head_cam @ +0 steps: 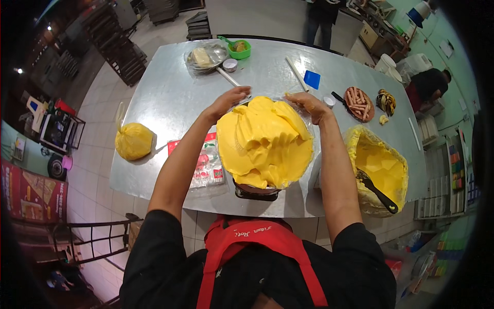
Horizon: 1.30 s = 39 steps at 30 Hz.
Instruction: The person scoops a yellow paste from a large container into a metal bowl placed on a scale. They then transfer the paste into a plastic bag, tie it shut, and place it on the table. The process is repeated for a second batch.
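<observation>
A large mound of yellow margarine-like spread [266, 143] fills a plastic-lined container in front of me, with a dark base showing below it. My left hand [230, 101] is at the container's far left rim, fingers bent inward. Across from it, my right hand [312, 105] is at the far right rim, touching the clear plastic liner; its fingertips have yellow smears. Whether either hand grips the liner is hard to tell. On the right stands a lined tub [403, 170] of yellow spread with a black-handled spatula [380, 197] in it. A tied bag of yellow spread [134, 141] sits at the left.
On the metal table [146, 92] lie a printed plastic packet [208, 174], a green container [240, 50], a wrapped block [201, 56], a blue scraper [312, 79], a plate of sausages [359, 104] and bananas [386, 102]. One person [428, 87] bends at the right; another stands beyond the table.
</observation>
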Each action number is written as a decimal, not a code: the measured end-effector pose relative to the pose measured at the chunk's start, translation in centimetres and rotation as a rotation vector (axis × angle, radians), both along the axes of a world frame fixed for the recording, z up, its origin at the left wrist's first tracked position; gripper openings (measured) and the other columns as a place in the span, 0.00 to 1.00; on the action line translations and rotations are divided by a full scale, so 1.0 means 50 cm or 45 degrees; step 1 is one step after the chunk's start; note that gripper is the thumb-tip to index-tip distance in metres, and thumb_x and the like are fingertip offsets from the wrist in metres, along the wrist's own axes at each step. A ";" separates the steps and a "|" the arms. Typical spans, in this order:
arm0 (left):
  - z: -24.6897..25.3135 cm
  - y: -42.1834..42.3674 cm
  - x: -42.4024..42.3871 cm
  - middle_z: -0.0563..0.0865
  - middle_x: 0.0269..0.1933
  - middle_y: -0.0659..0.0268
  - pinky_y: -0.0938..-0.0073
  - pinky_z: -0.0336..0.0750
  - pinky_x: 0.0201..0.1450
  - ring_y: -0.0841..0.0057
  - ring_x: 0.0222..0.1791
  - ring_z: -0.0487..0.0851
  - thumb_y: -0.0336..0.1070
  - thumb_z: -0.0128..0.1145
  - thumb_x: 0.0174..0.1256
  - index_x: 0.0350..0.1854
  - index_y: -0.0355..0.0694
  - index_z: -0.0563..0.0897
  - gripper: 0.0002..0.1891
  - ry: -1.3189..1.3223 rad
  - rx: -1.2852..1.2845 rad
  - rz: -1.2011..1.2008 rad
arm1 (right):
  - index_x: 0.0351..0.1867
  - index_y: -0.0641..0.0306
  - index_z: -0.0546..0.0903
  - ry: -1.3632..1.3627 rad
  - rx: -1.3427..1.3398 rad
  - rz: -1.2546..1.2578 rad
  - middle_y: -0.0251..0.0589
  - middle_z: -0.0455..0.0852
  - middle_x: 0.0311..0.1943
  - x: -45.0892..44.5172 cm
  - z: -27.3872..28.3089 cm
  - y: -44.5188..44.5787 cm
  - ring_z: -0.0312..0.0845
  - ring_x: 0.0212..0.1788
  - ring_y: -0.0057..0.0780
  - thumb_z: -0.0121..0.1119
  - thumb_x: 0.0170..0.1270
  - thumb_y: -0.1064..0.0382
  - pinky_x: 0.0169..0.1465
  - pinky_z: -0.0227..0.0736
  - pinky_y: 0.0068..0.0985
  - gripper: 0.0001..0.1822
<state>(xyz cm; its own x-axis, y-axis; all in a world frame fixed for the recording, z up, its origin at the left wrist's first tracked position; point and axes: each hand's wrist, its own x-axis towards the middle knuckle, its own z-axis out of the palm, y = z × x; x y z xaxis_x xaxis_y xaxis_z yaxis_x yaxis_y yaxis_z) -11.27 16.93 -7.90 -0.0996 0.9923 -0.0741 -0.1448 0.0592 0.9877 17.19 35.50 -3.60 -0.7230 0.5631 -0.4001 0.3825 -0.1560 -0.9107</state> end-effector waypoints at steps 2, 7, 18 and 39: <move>0.009 0.051 0.025 0.87 0.68 0.59 0.67 0.80 0.69 0.72 0.66 0.86 0.47 0.55 0.85 0.69 0.37 0.83 0.22 -0.309 -0.155 -0.269 | 0.38 0.58 0.92 0.034 0.001 0.055 0.29 0.87 0.32 0.008 0.036 -0.017 0.78 0.33 0.18 0.76 0.66 0.46 0.43 0.71 0.19 0.17; 0.036 0.141 0.043 0.94 0.45 0.63 0.70 0.86 0.50 0.74 0.41 0.91 0.48 0.59 0.81 0.55 0.37 0.90 0.19 -0.354 -0.581 -0.355 | 0.33 0.58 0.91 -0.061 0.023 0.060 0.27 0.85 0.25 0.063 0.064 0.024 0.74 0.26 0.16 0.77 0.61 0.55 0.35 0.65 0.18 0.10; 0.220 0.062 -0.026 0.70 0.30 0.80 0.82 0.65 0.31 0.91 0.29 0.70 0.28 0.60 0.55 0.33 0.42 0.75 0.07 0.363 0.198 -0.618 | 0.29 0.64 0.82 0.481 0.442 -0.059 0.26 0.84 0.28 0.119 0.093 -0.084 0.75 0.31 0.14 0.69 0.60 0.65 0.36 0.68 0.21 0.07; 0.006 -0.169 0.032 0.79 0.27 0.79 0.86 0.68 0.31 0.93 0.28 0.75 0.39 0.61 0.85 0.41 0.39 0.82 0.11 -0.199 0.203 0.397 | 0.48 0.70 0.88 0.427 0.459 -0.741 0.41 0.93 0.40 0.165 -0.042 -0.286 0.88 0.40 0.28 0.53 0.85 0.57 0.45 0.80 0.30 0.18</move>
